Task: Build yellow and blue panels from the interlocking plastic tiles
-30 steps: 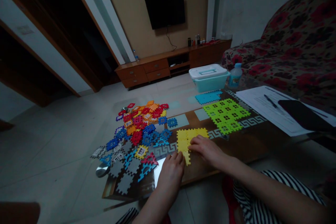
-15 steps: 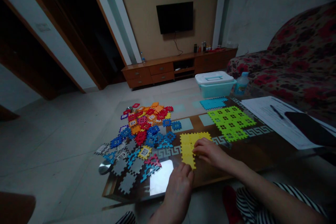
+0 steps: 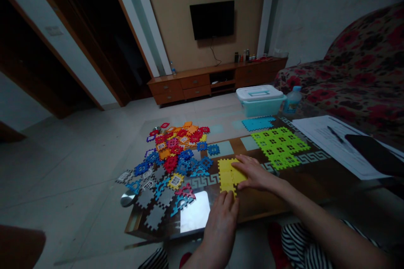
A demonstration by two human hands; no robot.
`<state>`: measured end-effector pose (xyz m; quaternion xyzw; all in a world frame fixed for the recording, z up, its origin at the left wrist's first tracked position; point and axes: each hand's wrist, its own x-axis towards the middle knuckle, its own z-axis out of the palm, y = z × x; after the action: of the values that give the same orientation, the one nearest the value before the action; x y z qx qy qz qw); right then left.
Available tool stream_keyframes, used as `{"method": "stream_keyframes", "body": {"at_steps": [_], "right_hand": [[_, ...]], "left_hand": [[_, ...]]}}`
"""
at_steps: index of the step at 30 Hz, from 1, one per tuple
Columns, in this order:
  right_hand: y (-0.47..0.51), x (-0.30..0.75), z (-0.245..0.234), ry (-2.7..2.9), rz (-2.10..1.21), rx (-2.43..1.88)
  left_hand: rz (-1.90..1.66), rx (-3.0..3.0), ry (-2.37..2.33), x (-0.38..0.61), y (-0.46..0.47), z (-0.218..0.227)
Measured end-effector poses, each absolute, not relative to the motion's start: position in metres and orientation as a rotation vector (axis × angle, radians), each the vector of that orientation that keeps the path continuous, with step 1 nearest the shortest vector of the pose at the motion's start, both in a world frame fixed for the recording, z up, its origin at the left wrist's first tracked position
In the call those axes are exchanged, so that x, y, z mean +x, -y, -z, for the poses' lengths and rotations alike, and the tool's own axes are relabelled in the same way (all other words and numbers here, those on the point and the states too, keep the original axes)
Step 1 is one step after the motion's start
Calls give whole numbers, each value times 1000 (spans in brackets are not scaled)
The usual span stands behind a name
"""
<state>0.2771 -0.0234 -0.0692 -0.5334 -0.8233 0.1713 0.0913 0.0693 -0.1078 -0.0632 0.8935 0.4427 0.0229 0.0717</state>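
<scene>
Several yellow interlocking puzzle tiles (image 3: 226,172) are joined in a flat piece on the glass table. My right hand (image 3: 255,173) lies over the right side of this piece, fingers spread and touching the tiles. At the near end, my left hand (image 3: 223,212) rests with its fingertips on the bottom tile, fingers stretched out; its thumb is hidden. Right of the yellow piece is a joined lime-green sheet of window tiles (image 3: 279,150). A joined blue tile sheet (image 3: 258,123) sits behind it.
A pile of loose tiles (image 3: 170,162) in mixed colours covers the table's left side. A lidded turquoise box (image 3: 261,107) and a bottle (image 3: 293,100) stand at the back. Papers (image 3: 322,128), a pen (image 3: 335,134) and a black phone (image 3: 372,151) lie right.
My right hand has gone from curled fingers at the tile's edge to spread over the yellow piece. My left fingers have moved slightly forward and straightened on the near tile.
</scene>
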Motion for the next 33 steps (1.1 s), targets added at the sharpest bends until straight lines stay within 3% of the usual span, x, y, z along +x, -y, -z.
{"method": "stream_keyframes", "body": {"at_steps": [9,16,23,33], "right_hand": [[10,286,65,2554,-620,-1425],[-1,286,70,2599,-720,-1280],[-19,278,72,2289,-784,-1264],[-137,171,42,2136,-535,-1685]], "left_hand": [[96,2778,-1285,79,114,71],[-46,2855,-1243,91,118,72],[-69,2782,-1216,86,108,55],[-22,2673,-1154,71,95,60]]}}
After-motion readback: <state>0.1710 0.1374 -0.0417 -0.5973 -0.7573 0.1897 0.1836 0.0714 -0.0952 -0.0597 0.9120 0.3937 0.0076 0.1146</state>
